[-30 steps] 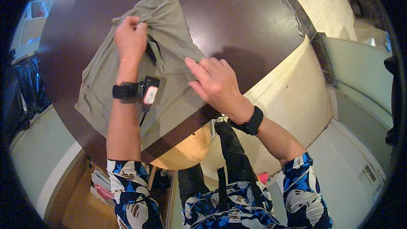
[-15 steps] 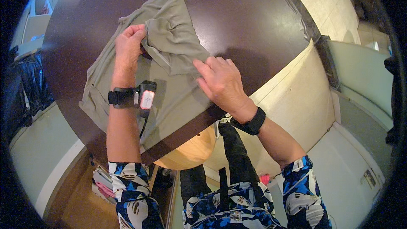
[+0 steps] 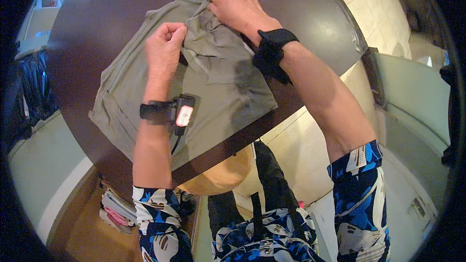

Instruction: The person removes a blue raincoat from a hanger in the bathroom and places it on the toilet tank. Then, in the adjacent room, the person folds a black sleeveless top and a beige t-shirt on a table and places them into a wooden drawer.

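Observation:
A soft grey-green garment (image 3: 131, 87) lies partly spread on the dark table, with its upper part folded over and wrinkled; its exact kind I cannot make out. Thumb and fingers of my left hand (image 3: 164, 46) pinch the folded cloth near its middle. My right hand (image 3: 239, 10) reaches to the far end of the garment, its fingertips closed on the cloth close to the far corner. The lower right corner rests loose near the table's front edge. A black strap with a small box (image 3: 183, 111) is on my left wrist, and a black band (image 3: 273, 48) on my right.
The dark brown tabletop (image 3: 296, 5) has a curved edge. Below its front edge is a round wooden stool seat (image 3: 218, 174). Folded cloths (image 3: 116, 208) are stacked low on the left. Black plastic bags (image 3: 36, 87) hang at the far left, and a pale panel (image 3: 412, 82) stands at the right.
My right hand has moved from the garment's right side up to its far end, and the right part of the cloth now lies spread toward the front edge. My left hand has shifted slightly right.

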### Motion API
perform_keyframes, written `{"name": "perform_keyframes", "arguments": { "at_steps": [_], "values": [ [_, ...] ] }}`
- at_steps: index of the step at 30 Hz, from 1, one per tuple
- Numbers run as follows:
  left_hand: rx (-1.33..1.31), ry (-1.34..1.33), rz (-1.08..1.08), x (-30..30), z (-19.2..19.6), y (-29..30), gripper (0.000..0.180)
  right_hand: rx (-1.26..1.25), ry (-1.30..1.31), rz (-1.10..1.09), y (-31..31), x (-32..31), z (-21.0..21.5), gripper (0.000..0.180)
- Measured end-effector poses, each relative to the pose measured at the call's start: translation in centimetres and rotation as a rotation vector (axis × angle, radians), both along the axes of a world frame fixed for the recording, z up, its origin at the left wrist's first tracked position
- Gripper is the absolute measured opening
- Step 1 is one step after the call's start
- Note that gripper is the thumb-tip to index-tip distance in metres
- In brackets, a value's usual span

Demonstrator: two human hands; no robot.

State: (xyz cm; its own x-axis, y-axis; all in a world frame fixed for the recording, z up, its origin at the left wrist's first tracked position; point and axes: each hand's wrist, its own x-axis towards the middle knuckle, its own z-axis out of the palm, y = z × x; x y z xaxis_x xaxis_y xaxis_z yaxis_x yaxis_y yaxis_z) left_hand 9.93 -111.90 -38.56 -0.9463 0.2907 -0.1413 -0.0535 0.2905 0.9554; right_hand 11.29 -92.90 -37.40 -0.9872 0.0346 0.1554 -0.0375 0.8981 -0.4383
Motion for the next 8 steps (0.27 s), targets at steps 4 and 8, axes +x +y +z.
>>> {"name": "perform_keyframes", "arguments": {
  "at_steps": [4,8],
  "values": [
    [0.030,-0.001,0.171,0.4,-0.3,-1.3,0.013,0.000,-0.031,-0.053,0.1,-0.8,-0.3,0.019],
    [0.023,-0.029,0.366,-0.3,-1.1,-4.0,0.018,-0.001,-0.039,-0.129,-0.4,-0.6,-0.5,0.019]
  ]
}}
